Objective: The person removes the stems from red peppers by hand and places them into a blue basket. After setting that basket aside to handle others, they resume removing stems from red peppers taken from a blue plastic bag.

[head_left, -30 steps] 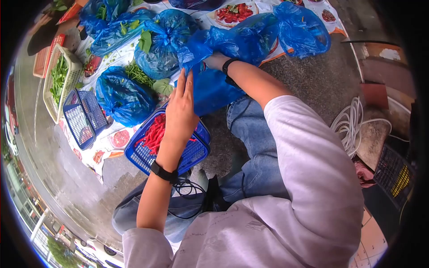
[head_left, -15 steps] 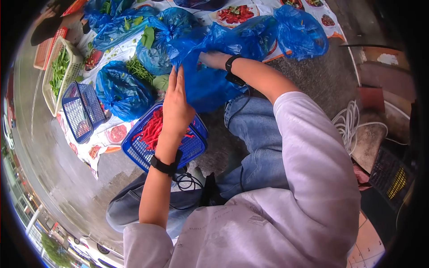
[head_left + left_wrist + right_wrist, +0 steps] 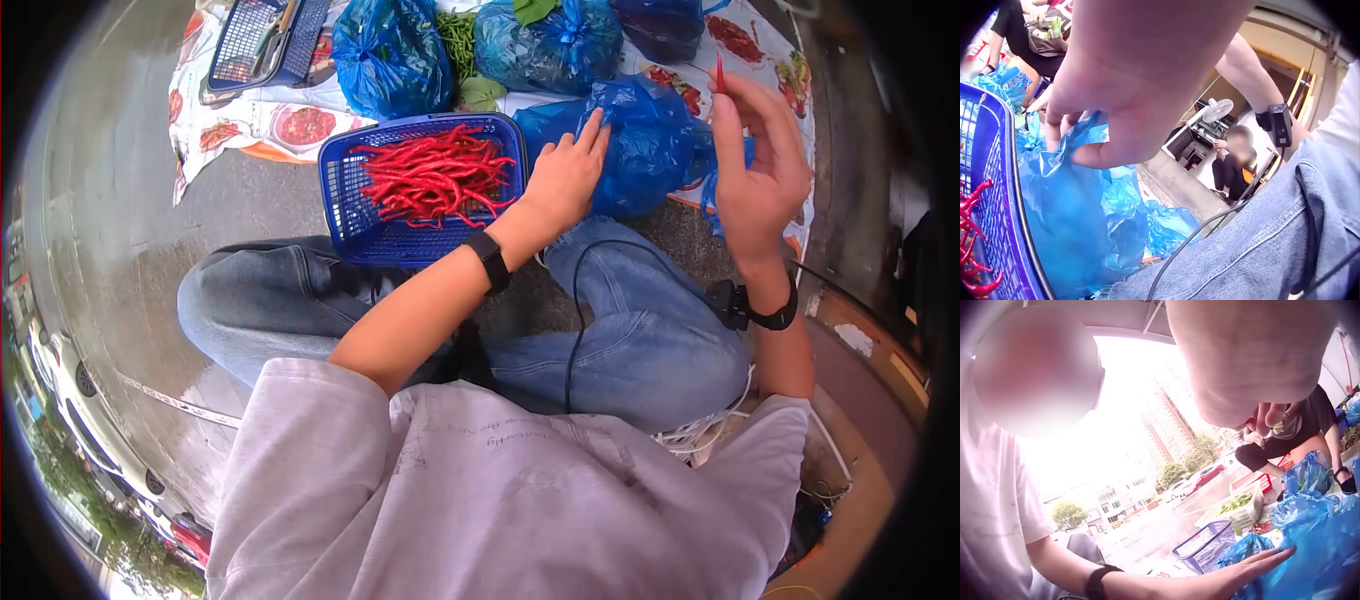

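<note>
Thumb and index finger of my right hand (image 3: pixel 765 170) pinch a red chili pepper (image 3: pixel 720 75), raised over the printed cloth at the right. My left hand (image 3: pixel 565 180) is at the near side of a blue plastic bag (image 3: pixel 645 150). In the left wrist view, its thumb and fingers grip the edge of the bag (image 3: pixel 1063 206). Left of that hand stands a blue basket (image 3: pixel 345 240) holding a heap of red chili peppers (image 3: pixel 435 180). What the gripped bag contains is hidden.
Tied blue bags (image 3: pixel 390 60) lie beyond the basket, with green beans (image 3: pixel 457 45) between them. A second blue basket (image 3: pixel 235 50) sits farther left on the cloth (image 3: pixel 260 140). A cream basket of greens (image 3: pixel 1247 512) and a crouching person (image 3: pixel 1304 425) show in the right wrist view.
My right hand has come out of the blue bag and lifted to the right with a chili pepper. My left hand stays at the bag. The head view has turned.
</note>
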### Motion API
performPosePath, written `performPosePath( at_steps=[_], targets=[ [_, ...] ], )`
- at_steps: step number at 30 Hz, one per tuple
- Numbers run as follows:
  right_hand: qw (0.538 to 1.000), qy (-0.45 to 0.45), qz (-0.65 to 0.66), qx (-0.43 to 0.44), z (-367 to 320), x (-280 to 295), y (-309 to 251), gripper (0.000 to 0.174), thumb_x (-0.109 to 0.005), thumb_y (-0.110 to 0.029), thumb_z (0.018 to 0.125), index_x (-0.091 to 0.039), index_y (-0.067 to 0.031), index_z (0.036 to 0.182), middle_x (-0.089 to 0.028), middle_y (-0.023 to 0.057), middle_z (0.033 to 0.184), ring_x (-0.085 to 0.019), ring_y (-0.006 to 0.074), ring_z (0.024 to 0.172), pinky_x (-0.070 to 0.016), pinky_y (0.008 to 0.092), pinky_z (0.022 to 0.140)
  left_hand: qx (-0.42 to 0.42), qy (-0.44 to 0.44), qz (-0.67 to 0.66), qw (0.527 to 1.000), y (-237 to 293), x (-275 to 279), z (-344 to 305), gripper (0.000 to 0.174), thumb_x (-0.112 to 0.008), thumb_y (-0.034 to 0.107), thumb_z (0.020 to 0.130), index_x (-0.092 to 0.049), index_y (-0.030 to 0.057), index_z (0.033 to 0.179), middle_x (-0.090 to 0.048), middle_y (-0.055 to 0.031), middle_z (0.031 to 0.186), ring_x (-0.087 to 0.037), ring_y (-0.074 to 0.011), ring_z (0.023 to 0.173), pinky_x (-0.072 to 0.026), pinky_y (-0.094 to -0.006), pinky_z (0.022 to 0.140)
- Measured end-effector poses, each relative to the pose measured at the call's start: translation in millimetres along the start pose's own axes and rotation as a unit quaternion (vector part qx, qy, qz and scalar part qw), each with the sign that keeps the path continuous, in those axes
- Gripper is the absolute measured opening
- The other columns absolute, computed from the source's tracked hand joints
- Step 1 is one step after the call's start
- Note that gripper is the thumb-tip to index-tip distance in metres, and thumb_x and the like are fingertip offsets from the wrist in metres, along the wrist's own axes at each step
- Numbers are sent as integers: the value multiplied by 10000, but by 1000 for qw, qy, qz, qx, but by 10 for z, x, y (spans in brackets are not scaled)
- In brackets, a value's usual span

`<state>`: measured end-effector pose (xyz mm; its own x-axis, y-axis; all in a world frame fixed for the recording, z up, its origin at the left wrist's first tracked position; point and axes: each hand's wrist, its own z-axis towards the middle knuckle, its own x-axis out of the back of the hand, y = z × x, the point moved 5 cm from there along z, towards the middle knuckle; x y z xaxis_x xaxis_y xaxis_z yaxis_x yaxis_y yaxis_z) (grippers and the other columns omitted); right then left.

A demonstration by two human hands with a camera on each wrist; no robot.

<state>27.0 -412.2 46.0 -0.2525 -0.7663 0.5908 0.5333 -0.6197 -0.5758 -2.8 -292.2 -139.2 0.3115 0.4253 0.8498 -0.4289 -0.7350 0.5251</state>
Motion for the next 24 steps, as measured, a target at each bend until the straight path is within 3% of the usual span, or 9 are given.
performPosePath(
  at_steps=[2,4,7,9,10,15,17,19,24],
  targets=[
    [995,-13,29,93,47,-325,-397,202,-675,13,889,-717,-10,1085,-707,77,1003,-664,189,802,-538,288,725,-11,-55,22,998,62,-65,1,958,-811,79,676,-348,-13,1510,-343,-208,1581,-605,-311,1150,-535,-428,920],
    [971,-190,25,143,-170,-995,-422,275,-665,-12,887,-678,0,1162,-680,128,1128,-663,255,943,-544,338,828,-76,160,-59,982,-118,-463,-7,864,-771,94,734,-382,8,1501,-400,-224,1534,-560,-357,1240,-508,-480,960],
    [895,-402,-43,190,-732,-1553,-129,320,-643,-73,902,-645,13,1211,-652,139,1246,-629,316,1078,-519,404,934,-122,268,-15,956,-60,-331,-124,772,-736,66,758,-427,12,1463,-432,-228,1502,-540,-381,1276,-502,-495,971],
    [916,-386,9,112,-561,-1302,-126,299,-637,-105,895,-660,-30,1184,-643,136,1234,-620,319,1114,-502,441,965,-141,247,-31,958,-96,-203,-264,709,-702,31,770,-452,10,1434,-442,-234,1487,-544,-405,1274,-509,-492,967],
    [938,-320,-39,127,-346,-1050,-184,305,-630,-81,903,-653,-19,1201,-641,138,1246,-625,317,1106,-503,422,960,-56,-39,-115,991,-224,-374,-175,669,-656,-37,758,-475,-9,1401,-452,-240,1479,-594,-406,1203,-536,-483,929],
    [978,-158,-109,-86,22,212,264,322,-667,-86,887,-637,-37,1204,-638,122,1222,-610,285,1145,-517,391,932,-75,147,-201,965,-114,425,-340,691,-563,-144,705,-489,-42,1385,-464,-247,1480,-567,-441,1225,-513,-451,991],
    [959,-173,-128,-183,-205,527,533,515,-752,-194,848,-573,-50,1309,-591,134,1325,-579,297,1223,-494,419,994,-74,197,-249,945,-142,698,-406,757,-514,-187,717,-494,61,1433,-473,-257,1468,-545,-448,1262,-500,-456,1003],
    [921,-244,-118,-278,-525,515,696,1075,-863,-427,738,-268,-73,1560,-408,279,1482,-446,427,1363,-402,480,1115,-37,220,-314,923,-195,958,-510,765,-493,-216,716,-535,87,1418,-524,-248,1402,-531,-440,1296,-477,-423,1008],
    [922,-153,-286,-211,-673,72,1057,1358,-909,-384,705,66,-106,1610,-380,282,1511,-458,421,1358,-459,471,1066,-115,290,-199,929,-260,1227,-735,688,-529,-207,730,-583,52,1365,-590,-181,1358,-574,-349,1213,-433,-369,1019]
  ],
)
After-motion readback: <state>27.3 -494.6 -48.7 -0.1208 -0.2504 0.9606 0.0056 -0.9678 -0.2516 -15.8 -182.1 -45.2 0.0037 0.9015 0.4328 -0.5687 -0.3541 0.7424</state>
